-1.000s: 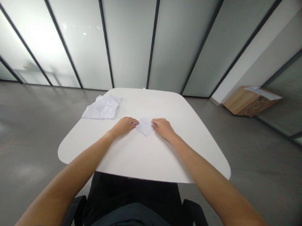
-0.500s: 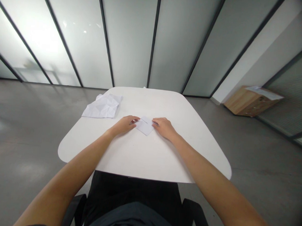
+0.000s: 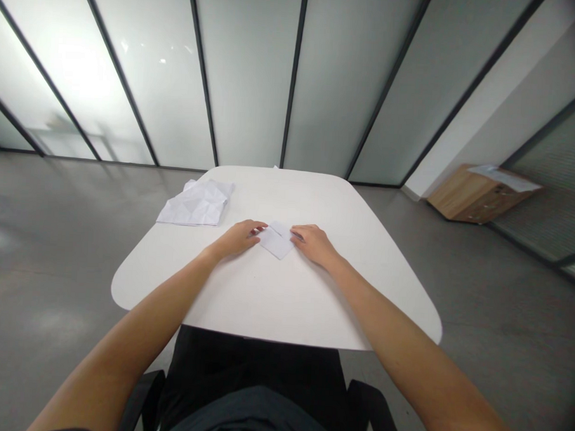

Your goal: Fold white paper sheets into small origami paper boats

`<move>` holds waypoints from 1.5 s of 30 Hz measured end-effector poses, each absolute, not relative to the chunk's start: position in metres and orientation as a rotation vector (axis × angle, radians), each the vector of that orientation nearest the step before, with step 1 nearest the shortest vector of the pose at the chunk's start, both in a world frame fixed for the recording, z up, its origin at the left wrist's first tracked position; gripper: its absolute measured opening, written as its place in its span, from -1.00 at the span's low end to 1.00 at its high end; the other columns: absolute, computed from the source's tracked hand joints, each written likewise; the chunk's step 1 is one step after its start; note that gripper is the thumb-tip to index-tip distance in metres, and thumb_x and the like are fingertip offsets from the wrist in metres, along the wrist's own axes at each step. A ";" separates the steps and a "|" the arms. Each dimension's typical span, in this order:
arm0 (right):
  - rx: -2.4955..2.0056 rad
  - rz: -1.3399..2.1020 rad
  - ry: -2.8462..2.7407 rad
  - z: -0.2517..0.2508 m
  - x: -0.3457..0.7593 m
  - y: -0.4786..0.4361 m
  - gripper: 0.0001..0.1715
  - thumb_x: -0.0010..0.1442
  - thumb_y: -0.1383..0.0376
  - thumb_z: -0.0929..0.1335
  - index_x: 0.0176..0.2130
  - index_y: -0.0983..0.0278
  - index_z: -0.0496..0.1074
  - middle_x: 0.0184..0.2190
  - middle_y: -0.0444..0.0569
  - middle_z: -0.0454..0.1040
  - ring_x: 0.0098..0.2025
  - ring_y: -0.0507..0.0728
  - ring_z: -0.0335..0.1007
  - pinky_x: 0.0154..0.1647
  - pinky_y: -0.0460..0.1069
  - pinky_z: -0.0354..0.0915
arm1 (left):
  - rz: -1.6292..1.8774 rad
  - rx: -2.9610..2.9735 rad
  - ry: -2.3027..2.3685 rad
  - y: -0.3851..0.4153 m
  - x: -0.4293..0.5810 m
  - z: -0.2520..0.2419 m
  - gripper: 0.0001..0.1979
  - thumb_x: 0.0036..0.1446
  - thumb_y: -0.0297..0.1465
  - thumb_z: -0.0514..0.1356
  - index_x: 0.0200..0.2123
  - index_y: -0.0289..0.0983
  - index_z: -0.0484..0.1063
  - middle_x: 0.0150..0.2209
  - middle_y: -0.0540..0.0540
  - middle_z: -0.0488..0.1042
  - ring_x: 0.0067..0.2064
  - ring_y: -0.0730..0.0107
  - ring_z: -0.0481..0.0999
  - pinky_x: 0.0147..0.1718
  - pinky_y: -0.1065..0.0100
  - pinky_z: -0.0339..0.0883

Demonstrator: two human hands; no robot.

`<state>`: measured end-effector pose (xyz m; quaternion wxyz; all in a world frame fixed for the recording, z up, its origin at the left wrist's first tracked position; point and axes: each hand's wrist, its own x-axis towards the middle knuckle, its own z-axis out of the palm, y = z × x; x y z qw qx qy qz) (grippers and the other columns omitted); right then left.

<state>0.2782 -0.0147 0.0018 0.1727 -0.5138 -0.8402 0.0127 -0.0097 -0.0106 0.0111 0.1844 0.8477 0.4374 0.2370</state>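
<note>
A small folded sheet of white paper (image 3: pixel 277 242) lies on the white table (image 3: pixel 264 303), one corner pointing toward me. A dark slit or fold line crosses its upper part. My left hand (image 3: pixel 241 236) pinches the paper's left corner between thumb and fingers. On the opposite side, my right hand (image 3: pixel 313 242) has its thumb and fingers closed on the right corner. The fingertips partly cover both side corners.
Creased white paper sheets (image 3: pixel 197 202) lie at the table's left edge. A wooden cabinet (image 3: pixel 479 193) with papers on top stands on the floor at the right. Frosted glass panels (image 3: pixel 246 74) rise behind the table. Chair armrests (image 3: pixel 374 403) flank my lap.
Both hands stay almost still on the paper. The whole view has shifted very slightly.
</note>
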 end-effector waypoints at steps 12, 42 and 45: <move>-1.506 0.071 -2.303 -0.002 0.281 -0.009 -0.74 0.32 0.21 0.41 -0.02 0.25 0.55 0.00 0.06 0.58 0.07 0.22 0.43 0.11 0.05 0.26 | 0.676 2.345 1.265 -0.008 -0.009 0.008 -0.48 0.16 -0.43 0.22 0.22 -0.22 0.42 -0.14 -0.08 0.60 -0.14 0.31 0.57 -0.06 0.32 0.42; -1.374 -0.187 -2.680 0.022 0.295 -0.018 -0.63 0.32 0.40 0.31 -0.03 0.15 0.65 -0.05 -0.05 0.64 -0.01 0.20 0.43 0.03 0.04 0.25 | 0.508 2.571 1.156 -0.003 -0.021 0.017 -0.75 0.25 -0.35 0.22 -0.09 -0.08 0.68 -0.10 -0.02 0.65 -0.07 0.30 0.60 -0.03 0.37 0.38; -1.406 -0.268 -2.707 0.029 0.288 -0.028 -0.62 0.33 0.40 0.29 -0.05 0.16 0.66 -0.07 0.01 0.64 -0.02 0.24 0.41 -0.02 0.07 0.24 | 0.486 2.605 1.176 -0.009 -0.019 0.022 -0.73 0.26 -0.34 0.18 -0.10 -0.08 0.68 -0.08 -0.03 0.63 -0.11 0.32 0.59 -0.06 0.37 0.38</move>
